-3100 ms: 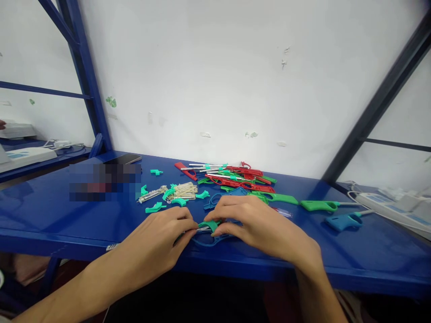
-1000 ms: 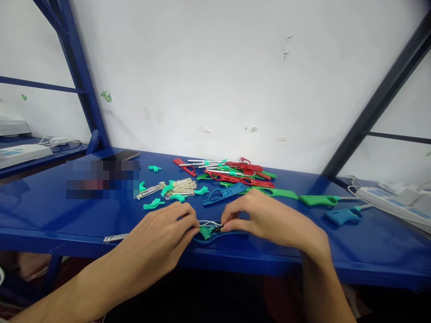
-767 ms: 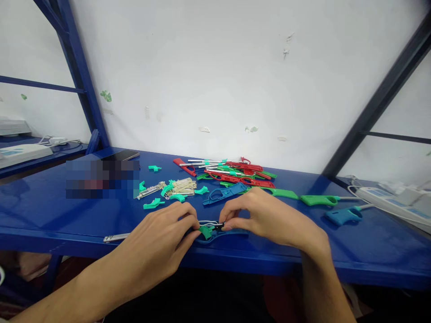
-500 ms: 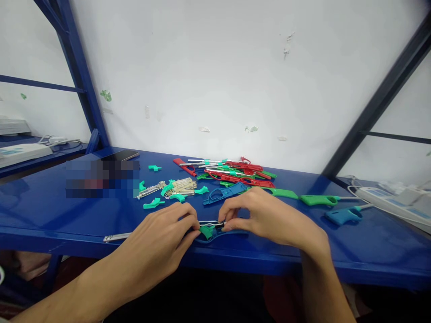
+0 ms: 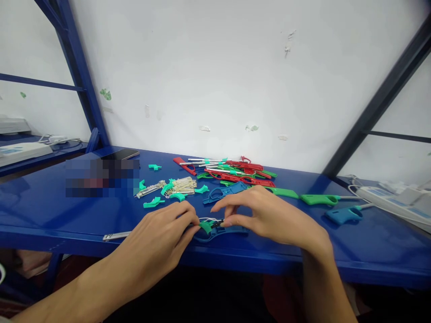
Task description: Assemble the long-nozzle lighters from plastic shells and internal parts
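Note:
A blue lighter shell half (image 5: 232, 230) lies near the table's front edge, between my hands. On its left part sits a green trigger piece (image 5: 206, 226), pinched between the thumb and fingers of my left hand (image 5: 168, 231). A silver metal tube (image 5: 116, 236) sticks out to the left from behind that hand. Beside the trigger, a small black part (image 5: 217, 223) and a thin white wire rest over the shell. My right hand (image 5: 266, 215) hovers over the shell, its thumb at the black part and its index finger raised apart from the thumb.
Behind my hands lie loose green triggers (image 5: 154, 202), a pile of pale igniter parts (image 5: 183, 185), another blue shell half (image 5: 224, 192) and a heap of red shells (image 5: 240, 179) with silver tubes. To the right are a green lighter (image 5: 318, 199) and a blue lighter (image 5: 343, 215).
My right index finger has lifted away from the thumb, letting go of the black part. The blue shell has tilted to show more of its inside. My left hand keeps its pinch.

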Tool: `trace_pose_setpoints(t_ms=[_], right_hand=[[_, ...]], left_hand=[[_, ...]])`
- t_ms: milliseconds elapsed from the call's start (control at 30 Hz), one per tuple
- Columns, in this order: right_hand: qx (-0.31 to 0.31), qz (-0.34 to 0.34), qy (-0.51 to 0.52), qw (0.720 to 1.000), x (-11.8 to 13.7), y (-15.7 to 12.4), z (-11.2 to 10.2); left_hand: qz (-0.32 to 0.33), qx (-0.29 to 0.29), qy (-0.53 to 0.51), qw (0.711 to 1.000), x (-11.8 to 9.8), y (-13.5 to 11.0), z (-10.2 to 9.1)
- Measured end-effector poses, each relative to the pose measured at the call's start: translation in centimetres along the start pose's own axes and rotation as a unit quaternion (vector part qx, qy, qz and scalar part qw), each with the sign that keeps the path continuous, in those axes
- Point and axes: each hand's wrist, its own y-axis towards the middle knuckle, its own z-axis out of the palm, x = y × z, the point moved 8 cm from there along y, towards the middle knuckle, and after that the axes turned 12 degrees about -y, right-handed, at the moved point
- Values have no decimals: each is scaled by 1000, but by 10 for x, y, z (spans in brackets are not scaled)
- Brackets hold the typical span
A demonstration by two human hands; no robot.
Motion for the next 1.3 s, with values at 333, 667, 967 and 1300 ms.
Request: trace_pose_setpoints(t_ms=[333, 667, 967, 1300], right_hand=[[-21, -15, 14, 1000, 3, -2, -5], [-105, -37, 3, 994, 10, -6, -19], [-116, -46, 4, 992, 13, -4, -19], [-129, -50, -7, 990, 12, -4, -19]], left_hand=[[1, -21, -49, 999, 1, 3, -1], [-29, -70, -135, 988, 8, 10, -10], [-66, -57, -190, 978, 15, 13, -3], [-57, -61, -170, 982, 8, 11, -1]])
